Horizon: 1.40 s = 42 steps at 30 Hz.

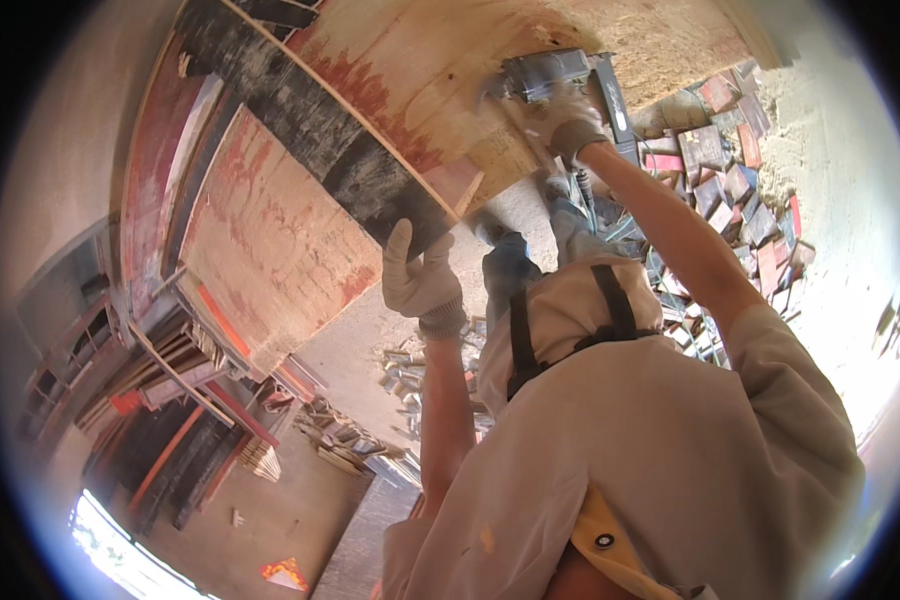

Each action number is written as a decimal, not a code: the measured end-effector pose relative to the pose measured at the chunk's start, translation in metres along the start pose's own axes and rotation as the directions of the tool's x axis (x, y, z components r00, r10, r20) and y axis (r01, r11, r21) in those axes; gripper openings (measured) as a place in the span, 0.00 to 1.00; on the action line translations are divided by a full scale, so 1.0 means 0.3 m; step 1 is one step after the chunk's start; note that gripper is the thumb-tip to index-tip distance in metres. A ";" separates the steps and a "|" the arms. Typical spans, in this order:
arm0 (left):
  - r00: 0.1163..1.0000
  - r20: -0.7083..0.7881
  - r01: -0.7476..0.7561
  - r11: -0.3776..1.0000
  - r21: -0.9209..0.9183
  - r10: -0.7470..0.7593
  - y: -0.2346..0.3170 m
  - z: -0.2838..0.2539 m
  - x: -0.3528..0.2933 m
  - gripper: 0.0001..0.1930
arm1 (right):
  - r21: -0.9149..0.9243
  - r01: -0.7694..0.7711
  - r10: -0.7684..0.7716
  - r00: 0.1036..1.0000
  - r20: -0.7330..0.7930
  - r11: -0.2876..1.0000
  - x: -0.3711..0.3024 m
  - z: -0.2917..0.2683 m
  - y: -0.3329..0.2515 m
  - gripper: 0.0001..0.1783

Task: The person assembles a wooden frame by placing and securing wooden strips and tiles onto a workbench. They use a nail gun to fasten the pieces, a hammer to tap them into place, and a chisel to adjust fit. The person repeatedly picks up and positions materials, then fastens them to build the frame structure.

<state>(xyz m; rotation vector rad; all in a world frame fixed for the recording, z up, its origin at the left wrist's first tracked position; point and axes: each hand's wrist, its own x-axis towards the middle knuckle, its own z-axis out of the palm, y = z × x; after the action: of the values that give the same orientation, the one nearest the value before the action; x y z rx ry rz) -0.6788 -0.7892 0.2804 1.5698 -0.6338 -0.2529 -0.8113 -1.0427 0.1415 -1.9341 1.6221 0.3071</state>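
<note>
Nearest the camera is the person's own pale work shirt (670, 440), crossed by dark straps (615, 300), and both bare forearms reach up and away from it. The left hand (422, 278), in a light grey glove, is raised with the fingers (400, 245) held fairly straight and together and the thumb spread a little; it grips nothing, and the fingertips lie at the lower corner of a worn plywood panel (370, 100), though whether they press it or stop just short cannot be told. That panel is stained red and streaked with a wide black band just above and to the left of those fingers. Farther out, the right hand (568, 122), also gloved, is wrapped around the body of a grey power tool (555, 75), the fingers curled tight over its housing; the tool sits on the pale face of the same panel, directly beyond the fingers. A second reddish board (270, 240) leans just left of the left hand. Below the right forearm and to its right, a heap of small red and dark wood offcuts (730, 190) lies scattered on the ground, with more scraps (410, 360) beneath the left wrist. No box or bin shows; the pieces lie loose. The ground (850, 160) is pale, sandy concrete in strong sun. Farthest off, at the lower left, long planks and battens (170, 370) are stacked against a wall.
</note>
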 end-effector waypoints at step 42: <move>0.955 0.021 -0.298 0.950 0.095 0.297 -0.004 -0.013 0.067 0.24 | 0.540 -0.157 -0.201 0.815 0.544 0.827 -1.098 -0.814 -0.342 0.09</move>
<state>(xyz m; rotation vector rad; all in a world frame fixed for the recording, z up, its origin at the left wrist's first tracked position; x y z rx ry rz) -0.6600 -0.7967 0.2840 1.5422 -0.8887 -0.0002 -0.8362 -0.9037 0.5401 -1.2275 1.1001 0.3219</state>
